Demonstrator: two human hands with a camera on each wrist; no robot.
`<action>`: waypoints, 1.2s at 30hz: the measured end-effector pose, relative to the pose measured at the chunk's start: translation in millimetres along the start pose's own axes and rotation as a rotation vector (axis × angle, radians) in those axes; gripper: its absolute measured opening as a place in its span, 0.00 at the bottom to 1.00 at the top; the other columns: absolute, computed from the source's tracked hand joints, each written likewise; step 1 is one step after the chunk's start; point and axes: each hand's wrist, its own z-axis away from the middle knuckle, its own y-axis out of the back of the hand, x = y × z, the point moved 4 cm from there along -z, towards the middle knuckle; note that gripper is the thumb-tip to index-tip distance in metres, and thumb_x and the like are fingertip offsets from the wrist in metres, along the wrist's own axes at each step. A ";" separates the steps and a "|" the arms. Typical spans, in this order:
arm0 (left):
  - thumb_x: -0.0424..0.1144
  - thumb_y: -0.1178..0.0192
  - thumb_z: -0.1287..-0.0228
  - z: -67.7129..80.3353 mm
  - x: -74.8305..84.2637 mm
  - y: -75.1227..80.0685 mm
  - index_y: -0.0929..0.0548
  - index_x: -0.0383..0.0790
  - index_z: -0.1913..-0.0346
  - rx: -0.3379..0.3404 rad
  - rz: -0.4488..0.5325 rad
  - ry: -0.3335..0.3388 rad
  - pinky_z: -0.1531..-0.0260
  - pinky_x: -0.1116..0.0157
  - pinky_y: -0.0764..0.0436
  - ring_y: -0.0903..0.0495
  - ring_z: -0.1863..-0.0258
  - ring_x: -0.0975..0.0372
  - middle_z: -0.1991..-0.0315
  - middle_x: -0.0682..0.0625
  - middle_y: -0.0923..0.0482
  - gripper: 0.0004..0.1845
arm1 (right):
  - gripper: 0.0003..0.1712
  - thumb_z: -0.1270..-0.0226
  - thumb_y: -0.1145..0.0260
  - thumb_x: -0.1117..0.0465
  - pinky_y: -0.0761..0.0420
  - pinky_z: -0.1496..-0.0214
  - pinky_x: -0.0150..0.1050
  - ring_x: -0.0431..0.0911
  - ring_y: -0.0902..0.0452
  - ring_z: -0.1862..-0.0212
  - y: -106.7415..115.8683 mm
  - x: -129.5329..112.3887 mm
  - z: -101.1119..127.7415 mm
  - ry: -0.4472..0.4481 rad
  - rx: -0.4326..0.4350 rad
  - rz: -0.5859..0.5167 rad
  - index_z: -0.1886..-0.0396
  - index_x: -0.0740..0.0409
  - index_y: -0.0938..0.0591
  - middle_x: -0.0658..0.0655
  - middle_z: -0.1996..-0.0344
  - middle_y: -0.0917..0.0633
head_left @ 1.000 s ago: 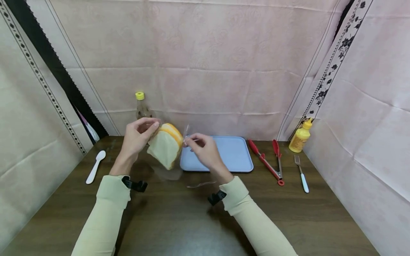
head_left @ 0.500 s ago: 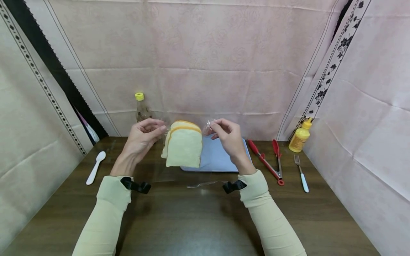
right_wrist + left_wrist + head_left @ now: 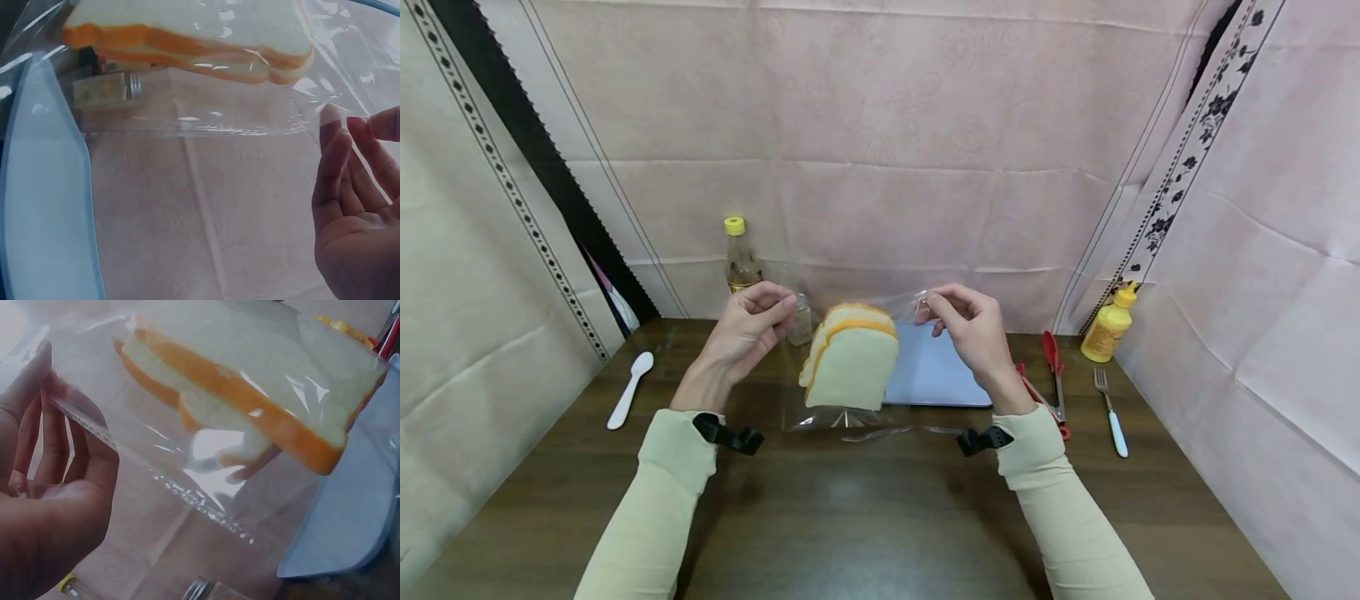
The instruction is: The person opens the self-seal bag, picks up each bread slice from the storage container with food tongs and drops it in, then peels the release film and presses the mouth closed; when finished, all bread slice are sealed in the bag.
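A clear plastic bag (image 3: 850, 419) hangs upright above the table, stretched between both hands. Inside it, slices of bread (image 3: 853, 367) with orange-brown crusts lean against each other. My left hand (image 3: 737, 335) pinches the bag's upper left corner between thumb and fingertips; the left wrist view shows the bag (image 3: 206, 500) pulled taut from that pinch. At the opposite upper corner, my right hand (image 3: 973, 333) pinches the plastic, bunched a little at the fingertips. Neither hand touches the bread (image 3: 187, 40). Behind the bag, the blue tray (image 3: 936, 367) is partly covered.
Left lies a white spoon (image 3: 630, 390). At the back stand a yellow-capped bottle (image 3: 741, 260) and a small jar (image 3: 801, 321). Red tongs (image 3: 1052, 367), a fork (image 3: 1111, 412) and a yellow squeeze bottle (image 3: 1108, 323) are on the right. A clear plastic strip (image 3: 880, 433) lies in front.
The right hand has moved right, away from the left hand, spreading the bag between them. The bread has turned from tilted to facing the head camera and shifted right.
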 end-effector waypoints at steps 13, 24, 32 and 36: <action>0.34 0.36 0.21 -2.0 -9.9 -31.6 0.15 0.41 0.46 -0.058 -0.244 -0.072 0.55 0.64 0.09 0.13 0.62 0.61 0.54 0.52 0.12 0.07 | 0.13 0.21 0.28 0.55 0.20 0.67 0.31 0.44 0.11 0.65 32.4 -7.0 13.6 0.080 0.106 0.074 0.44 0.54 0.08 0.54 0.63 0.06; 0.36 0.35 0.20 -3.0 -12.6 -39.3 0.14 0.37 0.47 -0.022 -0.256 -0.143 0.55 0.64 0.11 0.13 0.61 0.59 0.55 0.50 0.09 0.08 | 0.12 0.21 0.30 0.64 0.21 0.72 0.28 0.42 0.14 0.70 43.2 -12.1 11.0 0.158 0.117 0.001 0.45 0.63 0.09 0.53 0.65 0.07; 0.29 0.34 0.24 -0.9 -7.0 -38.6 0.11 0.39 0.52 -0.023 -0.229 -0.186 0.57 0.66 0.10 0.12 0.63 0.62 0.60 0.50 0.08 0.05 | 0.13 0.23 0.28 0.65 0.24 0.76 0.29 0.37 0.16 0.71 46.7 -7.6 8.8 0.134 0.116 -0.109 0.45 0.67 0.10 0.48 0.62 0.05; 0.26 0.35 0.24 -0.8 -3.6 -37.6 0.11 0.36 0.51 -0.055 -0.198 -0.210 0.56 0.66 0.10 0.11 0.63 0.62 0.60 0.49 0.08 0.06 | 0.13 0.24 0.28 0.67 0.23 0.75 0.26 0.37 0.16 0.72 47.1 -5.4 8.0 0.140 0.106 -0.154 0.45 0.67 0.10 0.48 0.62 0.05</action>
